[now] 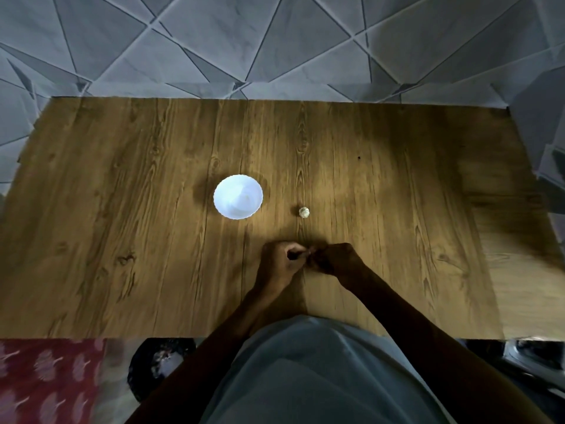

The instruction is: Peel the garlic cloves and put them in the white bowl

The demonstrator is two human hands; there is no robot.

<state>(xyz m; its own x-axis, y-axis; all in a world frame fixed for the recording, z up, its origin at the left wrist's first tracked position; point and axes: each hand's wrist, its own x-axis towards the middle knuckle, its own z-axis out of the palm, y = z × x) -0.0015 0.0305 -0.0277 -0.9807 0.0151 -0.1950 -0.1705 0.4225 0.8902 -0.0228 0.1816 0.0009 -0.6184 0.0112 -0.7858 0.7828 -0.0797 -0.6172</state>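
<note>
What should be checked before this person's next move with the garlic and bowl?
1. White bowl upright on the table: ok.
2. Bowl's contents: cannot tell, the inside is too bright.
3. Garlic piece lies right of the bowl, apart from it: ok.
4. Left hand and right hand meet, fingers curled: ok.
5. What their grip holds, peeled or not: cannot tell, hidden.
</note>
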